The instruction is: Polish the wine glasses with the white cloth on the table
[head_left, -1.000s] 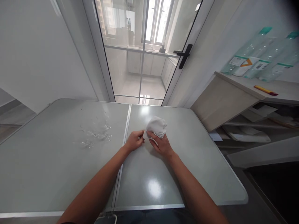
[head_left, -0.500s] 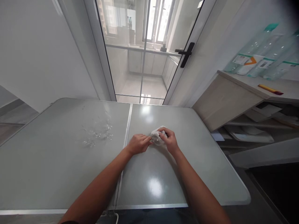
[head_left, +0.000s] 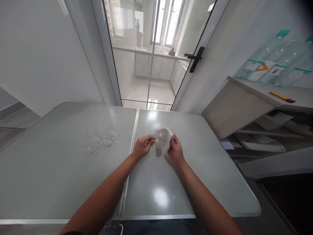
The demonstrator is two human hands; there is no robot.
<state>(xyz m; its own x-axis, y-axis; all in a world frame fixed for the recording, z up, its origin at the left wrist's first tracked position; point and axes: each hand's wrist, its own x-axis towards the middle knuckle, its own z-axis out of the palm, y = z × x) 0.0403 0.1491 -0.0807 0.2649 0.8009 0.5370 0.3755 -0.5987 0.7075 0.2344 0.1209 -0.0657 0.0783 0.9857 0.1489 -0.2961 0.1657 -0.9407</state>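
Over the right half of the table [head_left: 210, 182], both of my hands meet at a white cloth [head_left: 166, 148]. My right hand [head_left: 176, 150] is closed on the right edge of this cloth, which is spread open and hangs down a little. Against it lies a small clear object [head_left: 160, 135] with a rounded, shiny part; its exact kind is hard to make out. My left hand [head_left: 143, 146] pinches the narrow left end of that clear object between thumb and fingers. Several clear, glossy pieces [head_left: 102, 142] lie in a loose group on the left half of the table.
A metal seam [head_left: 134, 137] divides the tabletop. Beyond the far edge stands a glass door [head_left: 160, 81] with a black handle [head_left: 196, 58]. On the right, a wooden shelf unit [head_left: 234, 107] holds several clear bottles [head_left: 267, 62] and a yellow-red stick-like item [head_left: 282, 97].
The cloth, bunched round the clear object before, is now spread open. My right hand has turned and shifted to its right edge. My left hand has moved slightly left and up.
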